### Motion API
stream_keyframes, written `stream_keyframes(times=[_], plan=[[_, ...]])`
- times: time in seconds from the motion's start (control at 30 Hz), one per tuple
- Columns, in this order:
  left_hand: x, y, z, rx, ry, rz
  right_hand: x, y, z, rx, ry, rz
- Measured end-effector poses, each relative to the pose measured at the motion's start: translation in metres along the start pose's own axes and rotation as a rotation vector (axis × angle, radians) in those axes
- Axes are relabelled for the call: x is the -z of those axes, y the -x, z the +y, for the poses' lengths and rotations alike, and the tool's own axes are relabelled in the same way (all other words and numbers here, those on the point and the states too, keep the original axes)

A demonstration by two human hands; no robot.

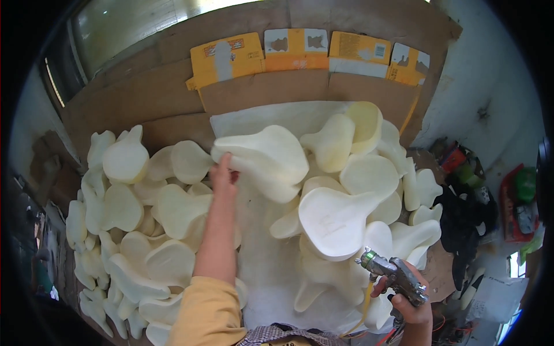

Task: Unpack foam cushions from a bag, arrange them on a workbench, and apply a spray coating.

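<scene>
Head view looks down on a work surface heaped with cream foam saddle pads. Reaching far forward with the arm straight, the left hand [224, 172] closes its fingers on the edge of one foam saddle pad [265, 158], lifted above the white sheet [262, 265]. Low at the right, the right hand [411, 305] is wrapped around a metal spray gun [392, 274], nozzle pointing left toward the right-hand pile [358, 190].

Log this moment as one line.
left hand: gripping cream foam pad | right hand: holding metal spray gun | foam pads piled both sides
</scene>
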State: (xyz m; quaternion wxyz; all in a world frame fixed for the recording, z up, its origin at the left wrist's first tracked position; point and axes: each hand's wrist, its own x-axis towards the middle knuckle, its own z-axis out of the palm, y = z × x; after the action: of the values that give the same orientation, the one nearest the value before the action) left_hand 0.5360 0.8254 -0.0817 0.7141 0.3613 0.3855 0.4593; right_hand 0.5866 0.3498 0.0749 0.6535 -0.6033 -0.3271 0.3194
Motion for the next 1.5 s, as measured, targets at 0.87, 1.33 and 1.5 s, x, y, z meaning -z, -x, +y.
stream_keyframes(times=[0.87, 1.33, 1.5], plan=[[0.178, 0.261, -0.064, -0.307, -1.593, -0.286, -0.035, 0.061, 0.052, -0.181, 0.012, -0.272], [0.209, 0.223, -0.054, -0.235, -0.595, -0.405, -0.034, 0.073, 0.023, -0.01, -0.027, -0.161], [0.185, 0.198, 0.009, -0.137, -0.13, -0.214, -0.032, 0.073, 0.027, -0.004, -0.039, -0.115]])
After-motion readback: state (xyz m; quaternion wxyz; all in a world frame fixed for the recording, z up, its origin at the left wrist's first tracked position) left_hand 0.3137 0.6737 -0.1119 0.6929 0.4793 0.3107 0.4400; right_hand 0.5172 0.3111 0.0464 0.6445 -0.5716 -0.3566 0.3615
